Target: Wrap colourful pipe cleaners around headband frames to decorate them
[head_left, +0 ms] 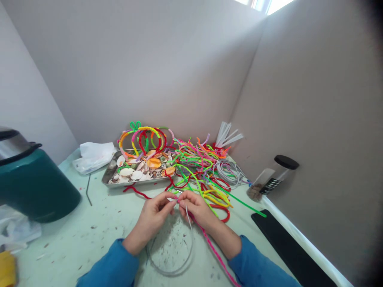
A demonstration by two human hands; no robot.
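Note:
My left hand (158,211) and my right hand (194,207) meet over the middle of the table. Both pinch a pink pipe cleaner (214,251) near its end, fingertips close together. Its long tail runs under my right wrist toward the front edge. A loop of grey wire (176,273) hangs below the hands, one end rising to the right fingers. Just behind the fingertips shows a small metal tip (179,191), too small to name. Colourful pipe cleaners (206,157) lie heaped behind my right hand.
A metal tray (140,182) of shells stands at the back, with colourful hoops (145,139) above it. Coiled grey wire (229,171) lies right of it. A green flask (38,183) is at left; a black-lidded jar (273,177) and black strip (287,243) are at right.

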